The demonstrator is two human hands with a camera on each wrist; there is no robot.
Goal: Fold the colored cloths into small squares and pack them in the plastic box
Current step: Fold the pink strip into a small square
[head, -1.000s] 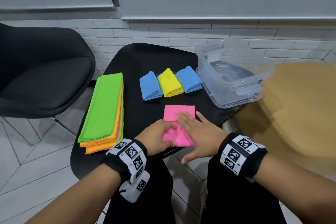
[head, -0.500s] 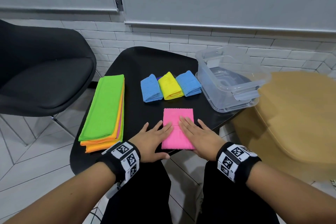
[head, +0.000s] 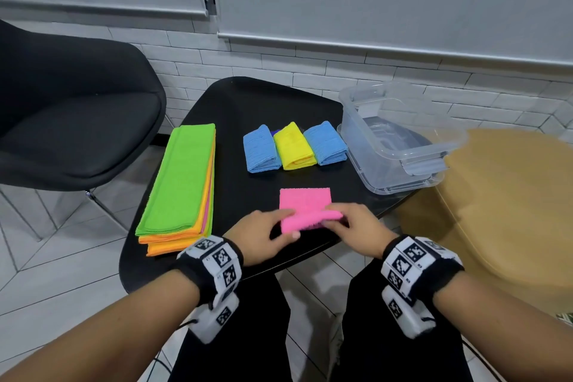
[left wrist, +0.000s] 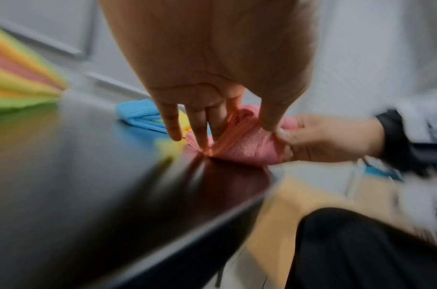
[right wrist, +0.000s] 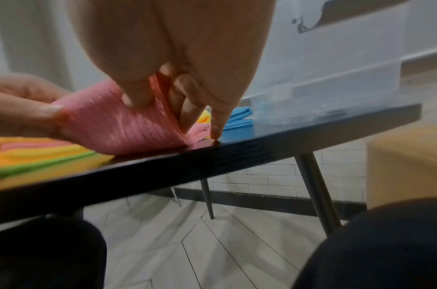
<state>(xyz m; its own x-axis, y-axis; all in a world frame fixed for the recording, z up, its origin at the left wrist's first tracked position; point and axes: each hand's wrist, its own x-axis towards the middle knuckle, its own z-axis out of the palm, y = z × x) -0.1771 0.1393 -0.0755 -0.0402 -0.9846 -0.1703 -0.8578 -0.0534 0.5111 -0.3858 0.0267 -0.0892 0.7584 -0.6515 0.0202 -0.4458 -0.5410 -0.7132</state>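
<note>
While you've got the near edge of the pink cloth (head: pixel 305 206) pinched up off the table (head: pixel 248 102), make this fold count. Your left hand (head: pixel 260 236) grips the near left corner, thumb under and fingers on top, and your right hand (head: pixel 353 228) grips the near right corner the same way. Both are clamped on the cloth, and the lifted edge is rolling over between them.

Looks like the halving fold that should make the square. Carry both corners forward together, level with each other, and land them on the far corners so the edges line up. From the wrist views the layers are bunching at your fingertips, so pull gently outward to take out that slack before you set it down. Then flatten from the crease outward.

The rest of the pink cloth lies flat on the table just ahead of your hands. Beyond it sit three finished ones in a row, a blue cloth (head: pixel 260 149), a yellow cloth (head: pixel 293 146) and another blue cloth (head: pixel 325 143); match their size. To the left waits the stack of unfolded cloths (head: pixel 183 183). Far right, the plastic box (head: pixel 400 146) stands open at the table's edge, no cloths in it yet.
</note>
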